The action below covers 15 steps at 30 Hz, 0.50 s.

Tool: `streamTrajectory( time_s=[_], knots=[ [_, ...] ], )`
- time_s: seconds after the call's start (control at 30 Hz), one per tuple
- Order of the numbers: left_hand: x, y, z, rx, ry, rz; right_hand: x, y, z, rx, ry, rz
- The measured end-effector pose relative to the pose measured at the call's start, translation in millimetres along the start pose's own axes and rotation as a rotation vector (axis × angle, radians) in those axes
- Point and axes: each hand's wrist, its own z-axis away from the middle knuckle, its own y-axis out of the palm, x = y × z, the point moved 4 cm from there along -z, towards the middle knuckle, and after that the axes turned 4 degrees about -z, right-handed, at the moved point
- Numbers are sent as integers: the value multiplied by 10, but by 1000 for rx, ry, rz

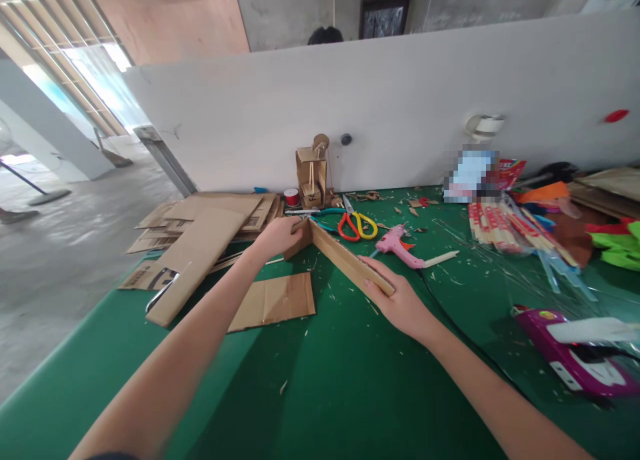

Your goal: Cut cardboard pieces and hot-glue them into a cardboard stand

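Above the green table I hold two cardboard strips [345, 260] that meet in a corner, standing on edge. My left hand [275, 240] is closed on the shorter strip near that corner. Around the far end of the longer strip, my right hand [397, 300] is closed, thumb on the near face. Below my left hand lies a flat cardboard sheet [280, 300]. Just beyond the corner are scissors with red and yellow handles [357, 227]. A pink glue gun [397, 245] with a white glue stick rests past my right hand.
Stacked cardboard [200, 230] lies at the left. A small cardboard model [311, 173] and a red spool [291, 197] stand by the white partition [400, 100]. Wrapped sticks [493, 227] and a purple device [575, 353] are at the right. A cord [460, 333] crosses the table.
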Motion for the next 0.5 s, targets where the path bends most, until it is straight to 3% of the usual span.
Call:
streamTrajectory(
  time_s=[0.5],
  knots=[
    [31, 57, 26, -22, -11, -5, 37, -46, 14, -32, -32, -1]
  ],
)
